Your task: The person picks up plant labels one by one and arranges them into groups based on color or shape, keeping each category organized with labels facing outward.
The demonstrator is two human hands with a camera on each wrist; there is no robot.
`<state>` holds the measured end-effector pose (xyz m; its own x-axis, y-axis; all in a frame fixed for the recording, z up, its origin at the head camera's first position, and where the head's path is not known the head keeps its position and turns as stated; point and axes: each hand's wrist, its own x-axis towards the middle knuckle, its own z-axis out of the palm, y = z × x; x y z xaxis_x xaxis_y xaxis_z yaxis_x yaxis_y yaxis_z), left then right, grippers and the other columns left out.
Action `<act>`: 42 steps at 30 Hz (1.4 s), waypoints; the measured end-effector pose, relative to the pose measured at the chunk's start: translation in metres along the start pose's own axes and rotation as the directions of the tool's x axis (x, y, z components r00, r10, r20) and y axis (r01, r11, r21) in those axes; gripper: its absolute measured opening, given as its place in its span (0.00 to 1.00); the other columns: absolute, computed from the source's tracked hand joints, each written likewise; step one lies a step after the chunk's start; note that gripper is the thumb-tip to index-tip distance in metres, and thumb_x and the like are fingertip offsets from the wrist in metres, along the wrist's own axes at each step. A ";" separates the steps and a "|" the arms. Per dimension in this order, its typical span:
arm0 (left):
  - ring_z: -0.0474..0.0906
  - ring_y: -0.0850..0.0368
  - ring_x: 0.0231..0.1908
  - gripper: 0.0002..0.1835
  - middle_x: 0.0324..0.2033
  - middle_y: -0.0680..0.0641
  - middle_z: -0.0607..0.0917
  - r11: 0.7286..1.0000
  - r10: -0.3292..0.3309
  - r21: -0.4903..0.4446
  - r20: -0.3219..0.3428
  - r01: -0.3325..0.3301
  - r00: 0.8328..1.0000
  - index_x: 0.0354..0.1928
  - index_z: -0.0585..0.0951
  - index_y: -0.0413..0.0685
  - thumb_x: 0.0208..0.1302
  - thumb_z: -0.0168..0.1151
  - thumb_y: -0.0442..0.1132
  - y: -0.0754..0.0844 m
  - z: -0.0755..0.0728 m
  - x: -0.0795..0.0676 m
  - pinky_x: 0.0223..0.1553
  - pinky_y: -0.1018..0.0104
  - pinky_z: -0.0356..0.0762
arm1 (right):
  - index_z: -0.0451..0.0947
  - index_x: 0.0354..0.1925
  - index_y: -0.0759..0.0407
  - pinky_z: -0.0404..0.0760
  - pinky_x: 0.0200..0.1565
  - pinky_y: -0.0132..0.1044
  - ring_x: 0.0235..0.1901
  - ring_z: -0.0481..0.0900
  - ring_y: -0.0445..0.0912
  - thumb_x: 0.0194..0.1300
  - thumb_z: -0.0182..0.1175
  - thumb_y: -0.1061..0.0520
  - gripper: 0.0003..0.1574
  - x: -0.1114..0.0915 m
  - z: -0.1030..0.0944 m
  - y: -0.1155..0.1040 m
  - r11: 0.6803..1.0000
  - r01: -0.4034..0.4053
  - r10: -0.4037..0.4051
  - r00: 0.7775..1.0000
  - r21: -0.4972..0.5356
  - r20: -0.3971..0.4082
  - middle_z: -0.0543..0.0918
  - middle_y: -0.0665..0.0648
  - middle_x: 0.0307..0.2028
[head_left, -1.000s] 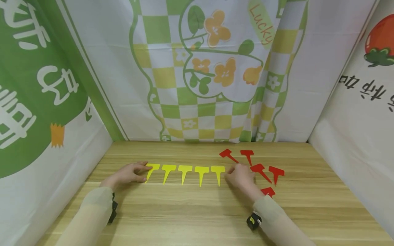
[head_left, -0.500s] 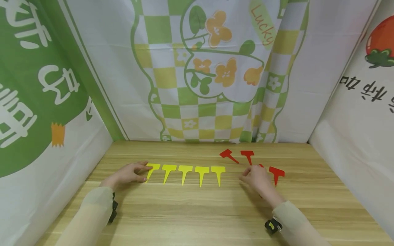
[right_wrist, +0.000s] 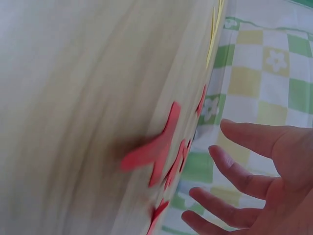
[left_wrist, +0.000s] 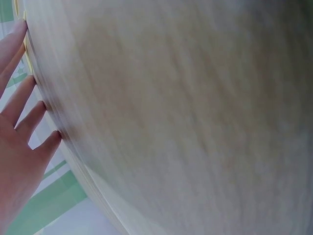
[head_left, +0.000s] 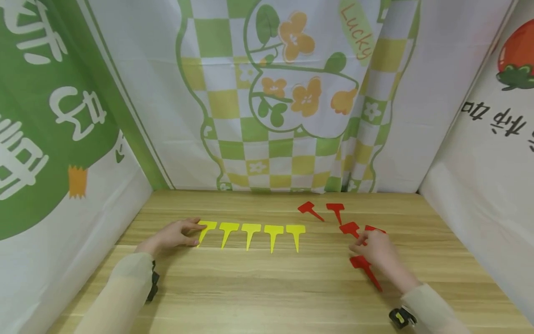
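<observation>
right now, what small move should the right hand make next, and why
Perhaps pinch the frontmost red marker with the right hand: that hand is empty and close by, and the marker lies slanted, while the yellow markers form a row.

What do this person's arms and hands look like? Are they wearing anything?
The left hand and right hand are ungloved. Long, pale beige sleeves reach toward the wrists. A small black device shows beside the left cuff; the right black device has a yellow mark.

Yellow tags (head_left: 273,231), red tags (head_left: 335,208) on table (head_left: 250,287)
</observation>
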<state>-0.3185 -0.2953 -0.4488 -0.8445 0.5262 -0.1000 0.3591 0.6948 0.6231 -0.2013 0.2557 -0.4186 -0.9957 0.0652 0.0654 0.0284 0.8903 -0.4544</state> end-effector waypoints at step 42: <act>0.44 0.29 0.70 0.30 0.71 0.34 0.56 1.000 -0.007 0.029 -0.006 0.007 1.000 0.62 0.74 0.45 0.59 0.65 0.48 -0.001 0.000 0.001 0.64 0.28 0.42 | 0.77 0.26 0.46 0.72 0.29 0.48 0.37 0.75 0.55 0.44 0.71 0.35 0.21 -0.043 -0.012 0.040 0.984 -0.094 0.107 0.991 -0.150 0.081 0.78 0.56 0.36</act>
<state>-0.3194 -0.2954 -0.4495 -0.8491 0.5187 -0.0997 0.3646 0.7121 0.6000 -0.1559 0.2939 -0.4289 -0.9908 0.1231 -0.0562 0.1346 0.9376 -0.3206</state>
